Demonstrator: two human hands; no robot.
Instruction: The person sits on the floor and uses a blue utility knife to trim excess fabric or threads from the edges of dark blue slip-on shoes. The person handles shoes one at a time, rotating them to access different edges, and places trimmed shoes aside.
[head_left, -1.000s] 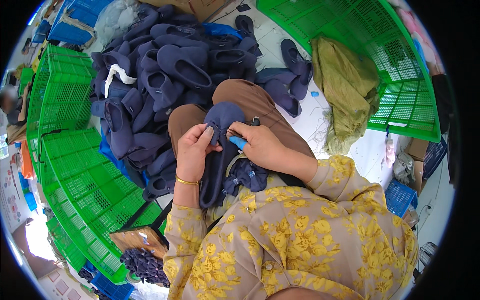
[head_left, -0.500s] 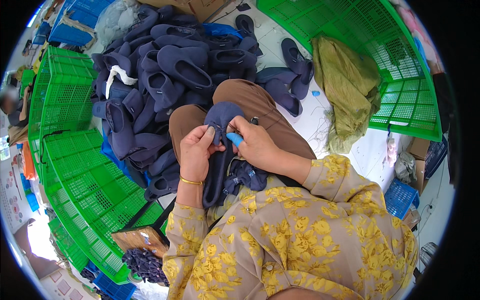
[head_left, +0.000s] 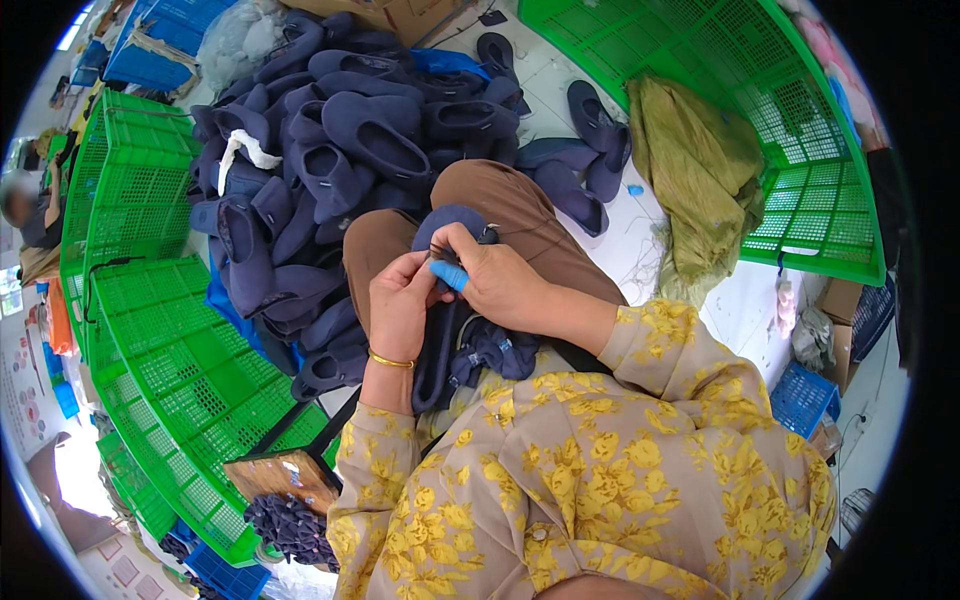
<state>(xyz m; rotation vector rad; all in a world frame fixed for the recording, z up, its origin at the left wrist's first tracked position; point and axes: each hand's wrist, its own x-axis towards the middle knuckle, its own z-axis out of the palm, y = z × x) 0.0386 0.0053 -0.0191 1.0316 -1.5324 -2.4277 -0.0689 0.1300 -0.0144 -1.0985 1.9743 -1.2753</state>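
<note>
A navy fabric slip-on shoe [head_left: 432, 362] lies across my lap, its rounded toe [head_left: 450, 218] pointing away from me. My left hand [head_left: 402, 300] is closed in a pinch over the shoe's upper, a gold bangle on its wrist. Against it my right hand [head_left: 500, 285] is also pinched closed, with a blue covering on one digit. The fingertips meet and hide the spot they work on. A small dark object with a shiny end [head_left: 489, 234] pokes out beyond my right fingers; its kind is unclear. Bunched navy fabric pieces [head_left: 495, 355] rest in my lap beside the shoe.
A big heap of navy shoes [head_left: 340, 130] fills the floor ahead and left. Green plastic crates [head_left: 190, 390] stand at left, another green crate [head_left: 810, 200] at far right. An olive sack [head_left: 695, 180] lies near loose shoes [head_left: 580, 175]. A wooden stool [head_left: 285, 480] is at lower left.
My hands have drawn closer together, and the right one has shifted slightly left and up over the shoe's upper. More of the upper is now covered by my fingers.
</note>
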